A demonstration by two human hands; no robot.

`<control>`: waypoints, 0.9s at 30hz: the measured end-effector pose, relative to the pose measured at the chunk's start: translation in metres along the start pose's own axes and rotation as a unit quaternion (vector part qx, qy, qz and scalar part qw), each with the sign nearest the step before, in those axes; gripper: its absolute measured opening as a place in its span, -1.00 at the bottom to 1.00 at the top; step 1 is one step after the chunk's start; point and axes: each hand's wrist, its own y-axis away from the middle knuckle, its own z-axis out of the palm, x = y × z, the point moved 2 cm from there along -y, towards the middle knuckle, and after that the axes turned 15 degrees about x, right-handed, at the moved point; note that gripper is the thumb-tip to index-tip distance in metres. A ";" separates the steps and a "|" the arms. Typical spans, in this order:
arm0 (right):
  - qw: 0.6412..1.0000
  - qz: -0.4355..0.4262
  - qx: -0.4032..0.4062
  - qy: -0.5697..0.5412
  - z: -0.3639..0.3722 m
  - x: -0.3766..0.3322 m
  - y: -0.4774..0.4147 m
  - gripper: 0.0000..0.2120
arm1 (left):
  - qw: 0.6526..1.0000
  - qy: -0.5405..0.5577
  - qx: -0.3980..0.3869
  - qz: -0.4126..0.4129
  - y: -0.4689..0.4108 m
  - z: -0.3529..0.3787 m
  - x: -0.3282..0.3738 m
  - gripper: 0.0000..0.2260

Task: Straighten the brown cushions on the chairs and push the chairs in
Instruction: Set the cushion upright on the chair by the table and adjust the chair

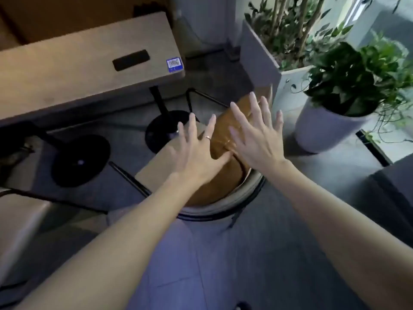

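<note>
both hands, left (196,153) and right (257,139), hang fingers spread over the brown cushion (228,175), gripping nothing, perhaps touching it. cushion leans against the chair (223,209) back, beside the table (78,70).

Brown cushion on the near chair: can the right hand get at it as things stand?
Probably yes. The right hand is spread open directly over the brown cushion, with nothing between them. The left hand is alongside, over the cushion's left edge, and does not block it. The round planter stands clear to the right.
</note>
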 end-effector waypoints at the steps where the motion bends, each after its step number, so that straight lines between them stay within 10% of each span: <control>1: 1.000 0.007 -0.023 -0.006 0.009 0.002 0.007 -0.44 | 0.999 -0.002 -0.042 -0.014 0.005 0.011 -0.001 -0.15; 14: 0.983 0.154 -0.022 -0.098 0.052 -0.002 0.052 -0.48 | 0.997 -0.070 -0.024 0.025 0.024 0.043 -0.006 -0.07; 19: 0.910 0.291 -0.017 -0.294 0.034 0.003 0.094 -0.46 | 0.995 -0.081 -0.038 0.042 0.039 0.040 -0.006 0.05; 23: 0.789 0.512 -0.049 -0.336 0.041 0.014 0.131 -0.14 | 0.988 -0.132 -0.055 0.062 0.050 0.038 -0.001 0.16; 27: 0.508 0.734 -0.160 -0.422 0.052 0.002 0.159 -0.05 | 0.982 -0.163 -0.066 0.066 0.055 0.035 0.002 0.16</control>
